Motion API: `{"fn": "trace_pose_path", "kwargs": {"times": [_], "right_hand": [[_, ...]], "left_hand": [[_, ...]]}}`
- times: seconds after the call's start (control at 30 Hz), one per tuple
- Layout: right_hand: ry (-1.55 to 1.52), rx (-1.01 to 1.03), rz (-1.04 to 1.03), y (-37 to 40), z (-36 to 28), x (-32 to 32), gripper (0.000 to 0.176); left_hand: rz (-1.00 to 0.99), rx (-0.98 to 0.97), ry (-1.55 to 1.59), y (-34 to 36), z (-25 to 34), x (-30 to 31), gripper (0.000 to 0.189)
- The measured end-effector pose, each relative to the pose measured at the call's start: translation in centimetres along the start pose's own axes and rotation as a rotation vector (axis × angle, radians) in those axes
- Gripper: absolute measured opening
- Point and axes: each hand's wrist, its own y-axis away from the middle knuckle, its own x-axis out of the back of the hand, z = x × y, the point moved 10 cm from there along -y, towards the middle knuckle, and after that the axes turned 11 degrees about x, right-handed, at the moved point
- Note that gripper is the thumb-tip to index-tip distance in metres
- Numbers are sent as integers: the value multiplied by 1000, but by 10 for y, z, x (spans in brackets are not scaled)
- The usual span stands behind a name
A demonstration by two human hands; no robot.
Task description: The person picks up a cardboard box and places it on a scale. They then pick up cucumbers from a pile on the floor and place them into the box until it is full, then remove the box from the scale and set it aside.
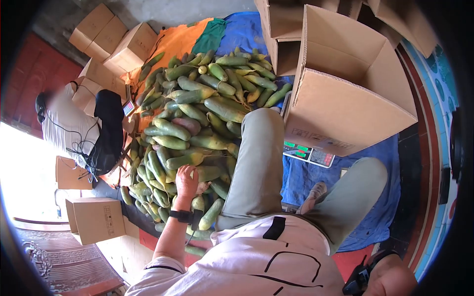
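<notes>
A large heap of green radish-like vegetables (170, 129) lies on coloured sheets to the left of my legs. My left hand (186, 181) reaches onto the lower part of the heap, its fingers resting against one green vegetable (207, 173); whether they grip it is hard to see. At the bottom right, my right hand (392, 277) is partly cut off by the frame edge, with its fingers hidden. An open cardboard box (345, 113) stands on a digital scale (308, 154) with lit green displays, right of my knee.
Another person (69, 123) in a light top sits at the left beside stacked cartons (133, 49). An open small carton (101, 219) is at the lower left, near a carved wooden seat (64, 261). More open boxes (284, 19) stand at the top right.
</notes>
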Motion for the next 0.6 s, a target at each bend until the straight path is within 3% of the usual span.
{"fn": "trace_pose_path", "kwargs": {"times": [0.6], "right_hand": [[-130,-23,68,-6,-8,-6,58]], "left_hand": [[67,136,-69,-5,-50,8,7]]}}
